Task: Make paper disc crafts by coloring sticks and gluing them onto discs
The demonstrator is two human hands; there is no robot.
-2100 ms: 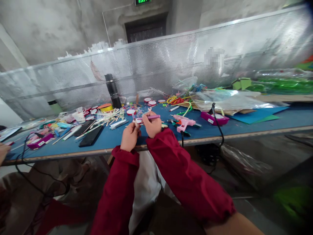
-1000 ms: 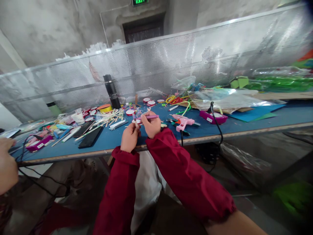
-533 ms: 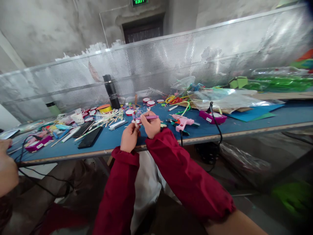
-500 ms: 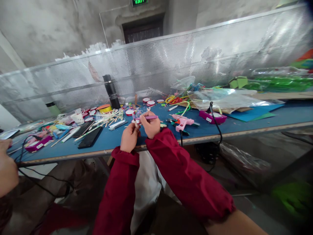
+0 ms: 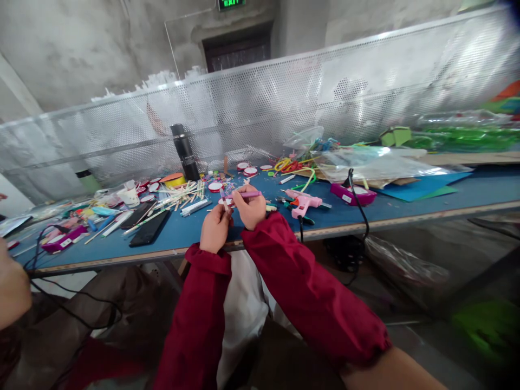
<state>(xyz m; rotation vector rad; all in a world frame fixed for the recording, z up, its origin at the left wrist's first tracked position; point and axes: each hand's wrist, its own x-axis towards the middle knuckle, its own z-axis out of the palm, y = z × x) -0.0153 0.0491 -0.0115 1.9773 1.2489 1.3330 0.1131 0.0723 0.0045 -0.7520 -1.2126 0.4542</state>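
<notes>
I see the left hand (image 5: 215,230) closed around the lower end of a narrow, flat stick (image 5: 223,198), purple along its upper part and pale lower down. It tilts slightly, held just above the near edge of the blue table (image 5: 190,230). My right hand (image 5: 251,208) grips a slim purple marker (image 5: 254,194), lying almost level; from here I can't tell whether its tip touches the stick.
</notes>
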